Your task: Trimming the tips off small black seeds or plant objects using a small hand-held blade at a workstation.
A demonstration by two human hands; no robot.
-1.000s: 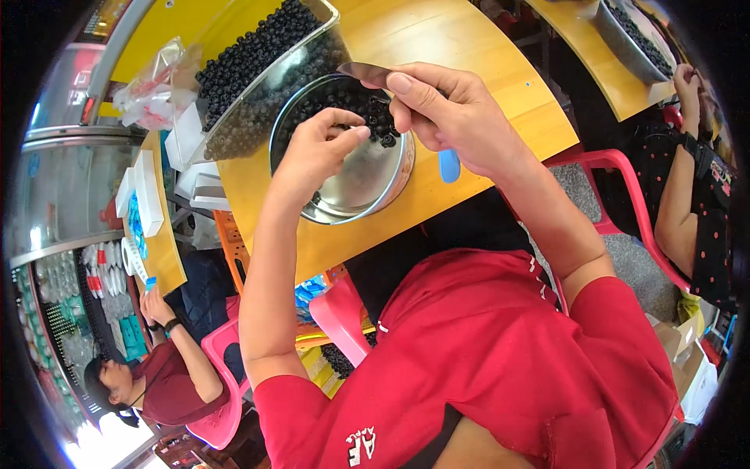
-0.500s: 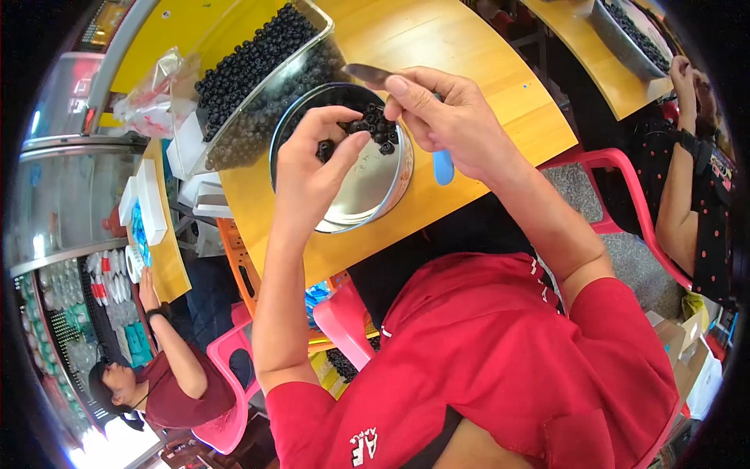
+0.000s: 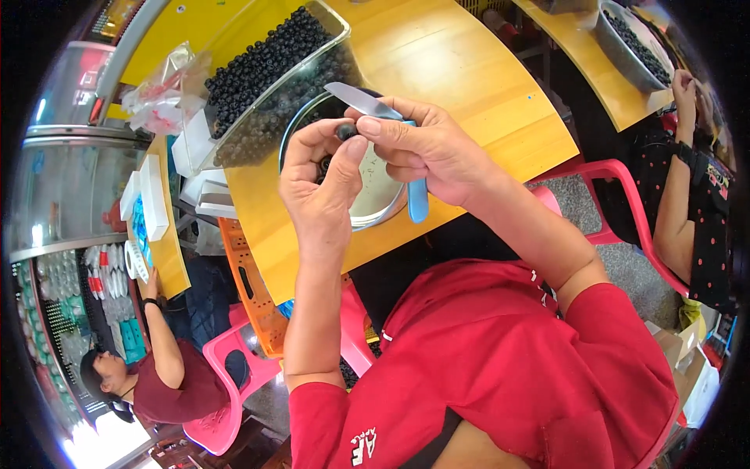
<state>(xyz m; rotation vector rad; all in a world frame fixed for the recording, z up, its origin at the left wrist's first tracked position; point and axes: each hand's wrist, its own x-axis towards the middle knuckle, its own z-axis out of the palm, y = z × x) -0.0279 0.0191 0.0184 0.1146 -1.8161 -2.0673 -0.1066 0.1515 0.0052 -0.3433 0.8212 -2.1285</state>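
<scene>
My left hand [image 3: 319, 181] is closed, pinching a small dark round piece [image 3: 346, 132] between thumb and fingertips; it looks like a berry or a bead. A few more such pieces show in its curled fingers. My right hand [image 3: 436, 150] grips a small knife [image 3: 418, 199] with a blue handle. Its grey blade points up and left past the held piece, and my right thumb is close beside that piece. Below both hands stands a round metal pan [image 3: 373, 190] with small dark specks on its pale bottom. My hands hide part of the pan.
A clear plastic bin [image 3: 341, 31] heaped with dark round pieces stands beyond the pan on the yellow wooden table [image 3: 500, 117]. A crumpled plastic bag [image 3: 168, 94] lies left of it. People sit at left and right; a metal basin [image 3: 637, 51] stands before the right one.
My hands have come together, the knife blade now above the left fingertips. The cluster of dark pieces seen between my hands is gone from view; one piece now shows in the left pinch.
</scene>
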